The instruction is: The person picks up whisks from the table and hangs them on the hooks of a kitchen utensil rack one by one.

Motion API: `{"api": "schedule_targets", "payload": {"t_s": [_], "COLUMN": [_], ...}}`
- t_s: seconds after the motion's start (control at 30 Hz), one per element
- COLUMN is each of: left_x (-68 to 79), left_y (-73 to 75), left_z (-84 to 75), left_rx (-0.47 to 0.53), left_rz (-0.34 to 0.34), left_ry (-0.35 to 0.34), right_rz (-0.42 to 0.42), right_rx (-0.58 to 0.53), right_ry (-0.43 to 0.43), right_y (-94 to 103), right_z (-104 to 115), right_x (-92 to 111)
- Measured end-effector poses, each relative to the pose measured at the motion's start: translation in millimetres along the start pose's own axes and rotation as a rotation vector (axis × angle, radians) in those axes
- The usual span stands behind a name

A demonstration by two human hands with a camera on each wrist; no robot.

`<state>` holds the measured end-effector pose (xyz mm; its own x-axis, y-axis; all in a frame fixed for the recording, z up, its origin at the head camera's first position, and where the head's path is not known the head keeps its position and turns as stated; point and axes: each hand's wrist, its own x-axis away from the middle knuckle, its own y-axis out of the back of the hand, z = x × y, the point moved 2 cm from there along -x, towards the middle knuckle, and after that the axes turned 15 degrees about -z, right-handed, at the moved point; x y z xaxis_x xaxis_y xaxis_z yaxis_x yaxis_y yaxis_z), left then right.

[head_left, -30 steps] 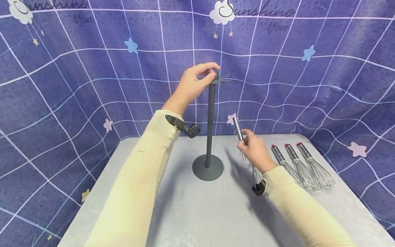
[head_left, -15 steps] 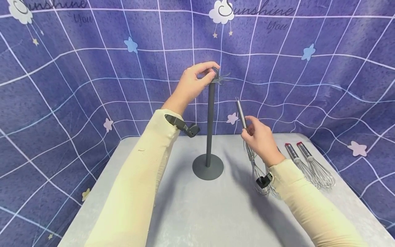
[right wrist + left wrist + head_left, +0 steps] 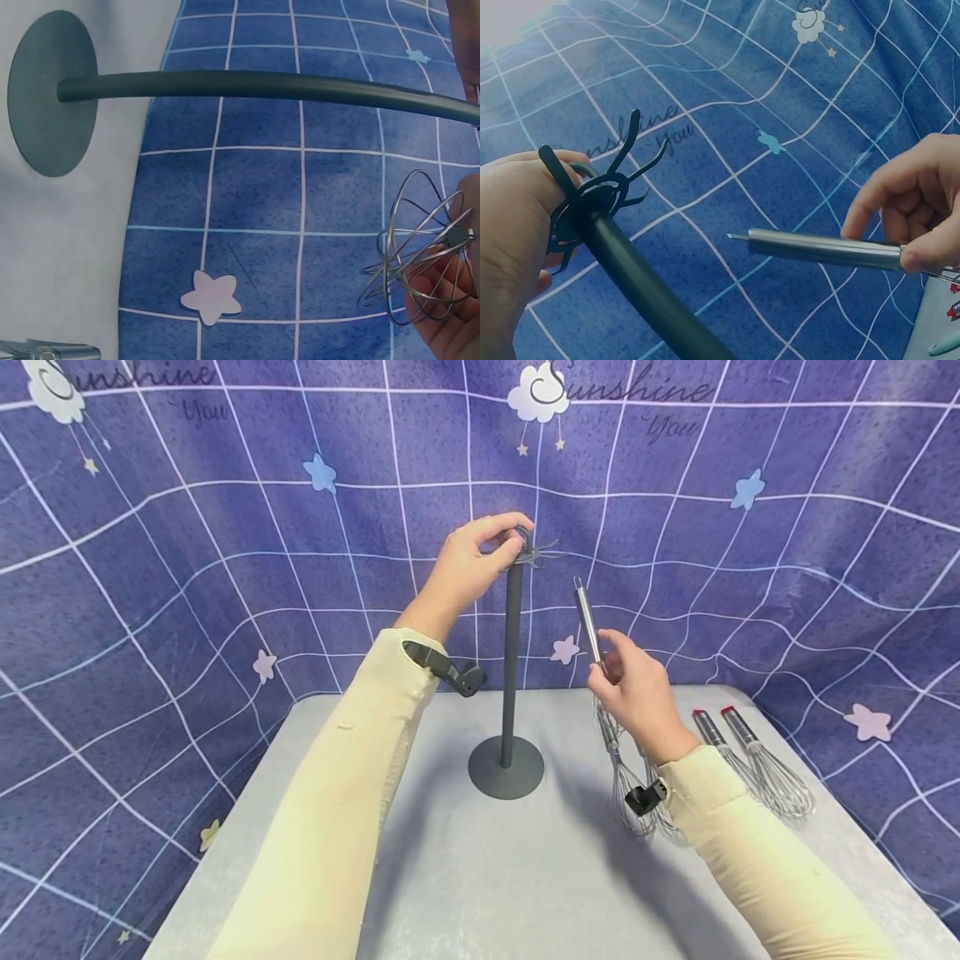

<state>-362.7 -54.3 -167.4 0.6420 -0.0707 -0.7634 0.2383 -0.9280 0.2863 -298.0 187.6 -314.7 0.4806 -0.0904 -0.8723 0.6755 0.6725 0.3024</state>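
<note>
A dark grey upright stand (image 3: 512,643) with a round base rises from the table; thin curved hooks (image 3: 630,161) spread around its top. My left hand (image 3: 476,560) grips the loop at the top of this stand. To the right of the pole my right hand (image 3: 633,689) pinches a steel whisk (image 3: 587,618) near the lower end of its handle. The handle points up and its small hanging loop faces the stand's hooks, apart from them. In the right wrist view the wires of the held whisk (image 3: 420,255) hang free below the hand.
Beneath my right hand a whisk (image 3: 612,745) lies on the pale table (image 3: 450,860), with more wires partly hidden by the wrist. Two red-tipped whisks (image 3: 742,724) lie farther right. A purple-blue patterned cloth (image 3: 360,527) hangs behind the table.
My right hand has lifted the whisk up and slightly right, away from the table. My left hand stays at the stand's top.
</note>
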Motion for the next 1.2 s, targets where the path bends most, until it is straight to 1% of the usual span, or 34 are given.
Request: {"api": "schedule_targets", "payload": {"t_s": [0.2,0.43,0.8,0.97,1.2], "left_x": [0.8,1.6,4.4,5.0,7.2], "left_y": [-0.2,-1.0,-1.6,-2.5,-3.0], "left_z": [-1.2,-2.1,-8.8,-11.5,-15.1], "left_rx": [-0.022,-0.059,-0.172,-0.228,-0.280], "left_rz": [-0.014,-0.040,-0.082,-0.095,-0.096], "left_ry": [-0.020,-0.039,-0.096,-0.111,-0.111], "right_rz": [-0.044,-0.117,-0.211,-0.220,-0.199], "right_rx": [-0.034,-0.074,-0.150,-0.165,-0.167], "right_ry": [0.010,0.060,0.103,0.134,0.183], "right_y": [5.1,8.9,10.1,10.5,9.9], "right_z": [4,8,14,21,26], "right_x": [-3,-4,-5,-7,-6]}}
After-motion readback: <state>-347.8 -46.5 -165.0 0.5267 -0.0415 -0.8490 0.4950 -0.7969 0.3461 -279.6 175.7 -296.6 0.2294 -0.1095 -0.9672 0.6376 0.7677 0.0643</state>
